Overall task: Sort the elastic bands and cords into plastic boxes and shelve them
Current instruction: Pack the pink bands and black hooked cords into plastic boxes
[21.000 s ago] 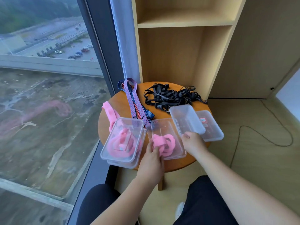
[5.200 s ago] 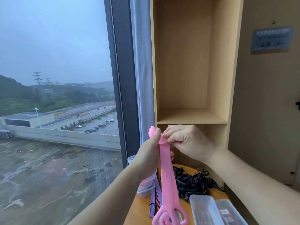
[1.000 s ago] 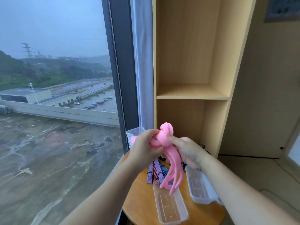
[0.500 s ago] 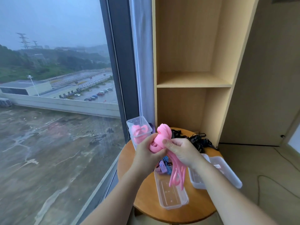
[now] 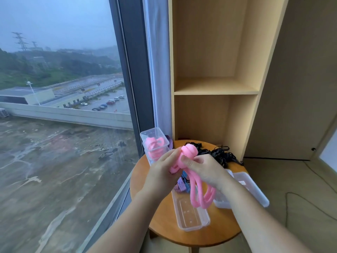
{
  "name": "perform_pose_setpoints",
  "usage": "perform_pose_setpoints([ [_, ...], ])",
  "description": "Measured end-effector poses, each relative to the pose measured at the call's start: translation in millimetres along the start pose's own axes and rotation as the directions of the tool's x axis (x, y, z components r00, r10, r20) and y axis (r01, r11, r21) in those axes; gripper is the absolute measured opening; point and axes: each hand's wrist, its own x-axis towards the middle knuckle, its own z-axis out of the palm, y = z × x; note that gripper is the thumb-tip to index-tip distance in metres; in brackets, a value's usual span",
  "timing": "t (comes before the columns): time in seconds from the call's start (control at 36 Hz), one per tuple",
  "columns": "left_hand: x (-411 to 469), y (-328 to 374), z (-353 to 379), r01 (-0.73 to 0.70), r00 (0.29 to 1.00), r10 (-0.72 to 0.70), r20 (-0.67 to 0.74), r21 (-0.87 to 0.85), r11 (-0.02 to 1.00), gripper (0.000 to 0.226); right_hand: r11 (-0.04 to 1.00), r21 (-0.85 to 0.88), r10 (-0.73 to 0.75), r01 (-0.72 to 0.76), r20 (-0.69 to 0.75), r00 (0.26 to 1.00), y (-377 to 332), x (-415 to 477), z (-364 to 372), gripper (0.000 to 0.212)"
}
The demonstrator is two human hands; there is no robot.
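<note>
Above the round wooden table (image 5: 206, 236) I hold a pink elastic band (image 5: 197, 192). Its top is wound into a ball, and its loops hang down. My left hand (image 5: 162, 174) grips the wound part from the left, and my right hand (image 5: 204, 170) pinches it from the right. Below the loops lies an empty clear plastic box (image 5: 190, 213). Stacked clear boxes with pink bands (image 5: 155, 145) stand at the table's far left. Black cords (image 5: 218, 154) lie in a heap at the back. Striped purple bands (image 5: 180, 185) show under my hands.
Further clear boxes or lids (image 5: 255, 189) lie at the table's right. A wooden shelf unit (image 5: 215, 88) with bare shelves stands right behind the table. A large window (image 5: 63, 106) is on the left. A dark cable (image 5: 295, 198) trails on the floor at right.
My view has tilted down a little. Both hands have stayed on the pink band, with its wound ball at the top and the loops still hanging over the empty box.
</note>
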Motion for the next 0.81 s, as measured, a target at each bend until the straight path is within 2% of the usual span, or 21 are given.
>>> perform_pose_setpoints([
  [0.03, 0, 0, 1, -0.017, 1.000, 0.017, -0.007, 0.013, 1.000, 0.046, 1.000, -0.019, -0.009, 0.008, -0.038, 0.999, 0, 1, 3, 0.075],
  [0.11, -2, 1, 0, -0.011, 0.999, 0.012, 0.035, -0.017, 1.000, 0.053, 0.996, -0.079, -0.046, 0.036, -0.132, 0.990, 2, 4, 5, 0.060],
  [0.17, -3, 2, -7, 0.079, 0.989, -0.059, 0.135, -0.147, 0.986, 0.057, 0.998, -0.046, -0.050, 0.045, -0.111, 0.993, 3, 3, 0, 0.057],
  [0.19, -1, 2, -11, 0.183, 0.966, -0.124, 0.226, -0.259, 0.949, 0.055, 0.998, -0.033, -0.048, 0.045, -0.089, 0.995, 3, 3, -2, 0.060],
  [0.25, 5, 0, -17, 0.449, 0.867, -0.238, 0.439, -0.478, 0.755, 0.046, 0.998, -0.047, -0.050, 0.048, -0.035, 0.998, 3, 3, -9, 0.063],
  [0.31, 12, -7, -22, 0.603, 0.777, -0.273, 0.567, -0.544, 0.584, 0.041, 0.995, -0.073, -0.062, 0.065, 0.046, 0.997, 3, 3, -14, 0.058],
  [0.36, 19, -12, -29, 0.658, 0.727, -0.264, 0.635, -0.533, 0.532, 0.036, 0.992, -0.091, -0.068, 0.082, 0.143, 0.987, 0, 1, -17, 0.054],
  [0.44, 24, -20, -33, 0.684, 0.671, -0.206, 0.712, -0.488, 0.542, 0.032, 0.984, -0.159, -0.047, 0.087, 0.241, 0.969, -5, 1, -21, 0.049],
  [0.56, 27, -19, -33, 0.700, 0.610, -0.212, 0.763, -0.394, 0.596, 0.054, 0.965, -0.242, -0.021, 0.101, 0.313, 0.949, -8, 3, -25, 0.036],
  [0.64, 27, -15, -31, 0.602, 0.632, -0.173, 0.756, -0.338, 0.723, 0.044, 0.963, -0.252, -0.005, 0.101, 0.357, 0.934, -11, 3, -24, 0.019],
  [0.81, 16, -20, -21, 0.543, 0.719, -0.242, 0.652, -0.309, 0.780, 0.039, 0.933, -0.337, 0.022, 0.125, 0.400, 0.916, -14, 5, -22, 0.023],
])
